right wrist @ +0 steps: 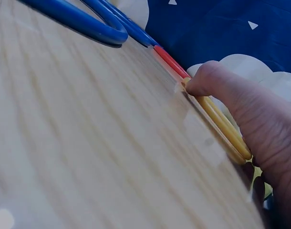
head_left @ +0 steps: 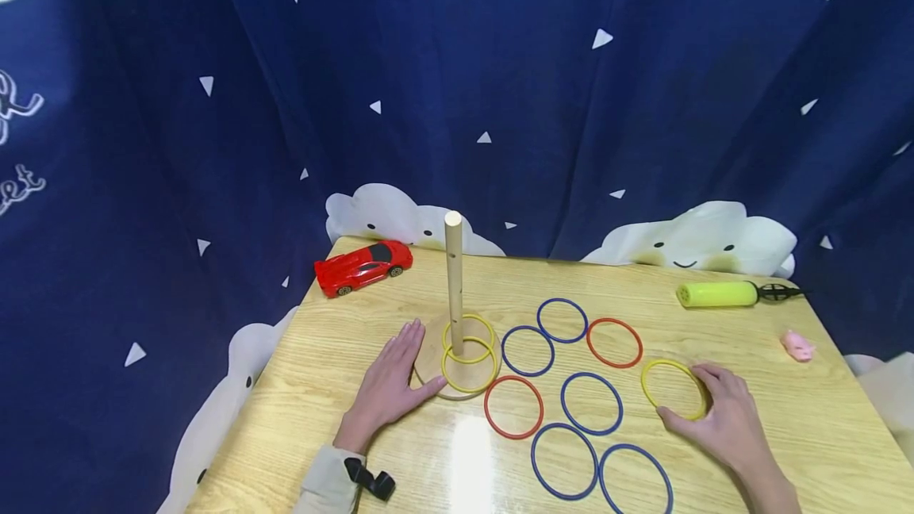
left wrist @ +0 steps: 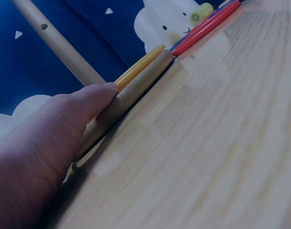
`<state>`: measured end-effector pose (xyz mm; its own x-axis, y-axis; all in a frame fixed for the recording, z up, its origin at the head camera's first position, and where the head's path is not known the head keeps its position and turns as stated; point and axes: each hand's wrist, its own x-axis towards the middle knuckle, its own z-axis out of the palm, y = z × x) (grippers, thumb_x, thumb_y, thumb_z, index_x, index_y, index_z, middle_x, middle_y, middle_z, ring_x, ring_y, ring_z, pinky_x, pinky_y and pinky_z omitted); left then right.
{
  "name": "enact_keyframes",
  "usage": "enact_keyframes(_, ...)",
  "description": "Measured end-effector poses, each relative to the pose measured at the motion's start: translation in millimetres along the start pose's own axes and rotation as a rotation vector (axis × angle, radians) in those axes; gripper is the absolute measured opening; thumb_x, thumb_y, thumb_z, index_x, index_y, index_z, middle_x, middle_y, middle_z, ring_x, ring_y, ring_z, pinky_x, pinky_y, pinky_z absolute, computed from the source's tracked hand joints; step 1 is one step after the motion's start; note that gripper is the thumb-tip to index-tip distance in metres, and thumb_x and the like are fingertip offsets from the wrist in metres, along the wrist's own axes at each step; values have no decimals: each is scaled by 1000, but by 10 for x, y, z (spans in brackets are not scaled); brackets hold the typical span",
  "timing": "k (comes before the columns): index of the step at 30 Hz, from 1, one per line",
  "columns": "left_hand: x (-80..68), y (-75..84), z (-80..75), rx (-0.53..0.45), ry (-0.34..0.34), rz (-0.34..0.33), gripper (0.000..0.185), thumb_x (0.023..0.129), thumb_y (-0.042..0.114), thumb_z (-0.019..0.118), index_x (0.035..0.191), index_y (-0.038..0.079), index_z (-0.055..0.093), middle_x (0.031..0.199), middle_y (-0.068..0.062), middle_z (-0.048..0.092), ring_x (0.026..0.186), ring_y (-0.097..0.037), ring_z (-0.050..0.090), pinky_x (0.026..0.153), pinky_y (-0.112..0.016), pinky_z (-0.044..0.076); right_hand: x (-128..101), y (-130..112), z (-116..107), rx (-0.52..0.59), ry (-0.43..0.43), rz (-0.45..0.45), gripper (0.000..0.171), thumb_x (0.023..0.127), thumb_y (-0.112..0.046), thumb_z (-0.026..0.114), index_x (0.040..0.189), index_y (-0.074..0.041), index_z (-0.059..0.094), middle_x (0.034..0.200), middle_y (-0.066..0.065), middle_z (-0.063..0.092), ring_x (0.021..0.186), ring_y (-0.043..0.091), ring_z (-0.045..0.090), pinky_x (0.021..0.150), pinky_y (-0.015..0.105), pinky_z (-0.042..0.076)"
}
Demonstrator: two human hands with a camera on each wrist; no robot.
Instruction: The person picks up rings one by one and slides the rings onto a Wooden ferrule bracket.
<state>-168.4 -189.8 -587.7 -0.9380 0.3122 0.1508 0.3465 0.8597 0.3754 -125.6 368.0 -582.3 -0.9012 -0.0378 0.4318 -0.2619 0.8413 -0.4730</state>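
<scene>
My left hand [head_left: 389, 387] rests against the left side of a round wooden base [head_left: 431, 347], fingers straight and thumb spread along its front edge. From the base rises a wooden post [head_left: 455, 284]. Two yellow rings [head_left: 493, 343] lie overlapping on the base at the post's foot. Over at the right, my right hand [head_left: 731, 419] pinches a yellow ring [head_left: 660, 362] between thumb and fingers. In the right wrist view this yellow ring [right wrist: 222, 124] is at or very near the tabletop, with the thumb on its near end.
Between the hands lie several blue rings [head_left: 592, 373] and two red rings [head_left: 514, 377]. A red toy car [head_left: 364, 266] stands at the back left. At the back right are a yellow-green balloon pump [head_left: 717, 294] and a small pink object [head_left: 797, 346]. A dark blue curtain [head_left: 457, 62] hangs behind.
</scene>
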Motion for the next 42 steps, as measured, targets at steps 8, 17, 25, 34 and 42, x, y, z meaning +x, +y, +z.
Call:
enact_keyframes(8, 2, 3, -5, 2, -3, -6, 105, 93, 82, 46, 168, 13, 19, 175, 2, 14, 161, -13, 8, 130, -41, 17, 22, -48, -1, -14, -17, 8, 89, 57, -40, 98, 122, 11, 65, 125, 25, 59, 117, 49, 49, 94, 57, 35)
enact_keyframes(17, -6, 15, 5, -3, 44, 23, 105, 93, 79, 51, 167, 9, 25, 174, -2, 20, 161, -20, 17, 128, -46, 24, 82, -162, -9, -6, -1, -41, 88, 57, -40, 98, 123, 9, 66, 125, 25, 59, 117, 47, 49, 110, 34, 28)
enact_keyframes(25, -4, 19, -2, 8, 21, 9, 105, 93, 80, 49, 167, 10, 23, 175, -2, 19, 161, -18, 14, 129, -44, 22, 258, -370, -83, 19, 30, -119, 86, 54, -33, 98, 121, 10, 66, 123, 23, 61, 114, 45, 51, 109, 20, 23)
enact_keyframes(34, -13, -4, -1, -2, 2, 1, 101, 96, 76, 48, 168, 11, 20, 175, -3, 17, 161, -18, 12, 129, -43, 19, 506, -586, -121, 26, 19, -168, 86, 54, -33, 99, 122, 9, 67, 124, 22, 62, 114, 43, 53, 95, 49, 37)
enact_keyframes(42, -12, 4, -26, -7, -3, 0, 102, 96, 77, 48, 168, 12, 19, 175, -3, 17, 161, -18, 11, 130, -43, 19, 804, -842, -184, 64, 24, -268, 87, 51, -33, 99, 122, 6, 67, 123, 21, 63, 114, 43, 53, 93, 53, 38)
